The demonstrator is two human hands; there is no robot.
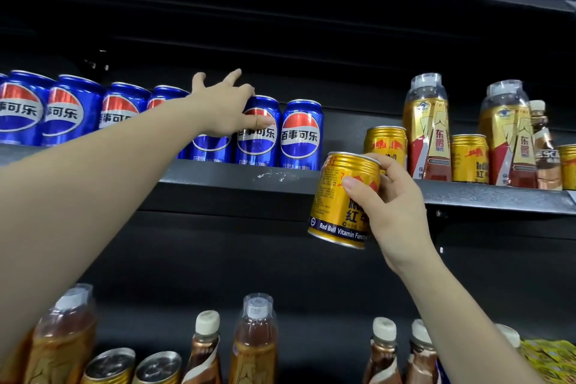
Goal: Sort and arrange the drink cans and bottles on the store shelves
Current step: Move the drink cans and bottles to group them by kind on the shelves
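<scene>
Head view shows our blue cola cans (255,131) lined up under our left hand (226,109), fingers spread, while our right hand (389,206) grips a gold metal can (335,199) below the dark shelf (467,193), where bottles and cans look mixed.

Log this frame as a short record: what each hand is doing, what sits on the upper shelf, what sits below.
left hand: reaches to the blue Pepsi cans, fingers spread, thumb on a can front
right hand: grips a gold Red Bull can, tilted, below the shelf edge
upper shelf: Pepsi row at left; gold cans mixed with tall gold-label bottles at right
lower shelf: bottles and cans, mixed
sorting: unfinished
</scene>
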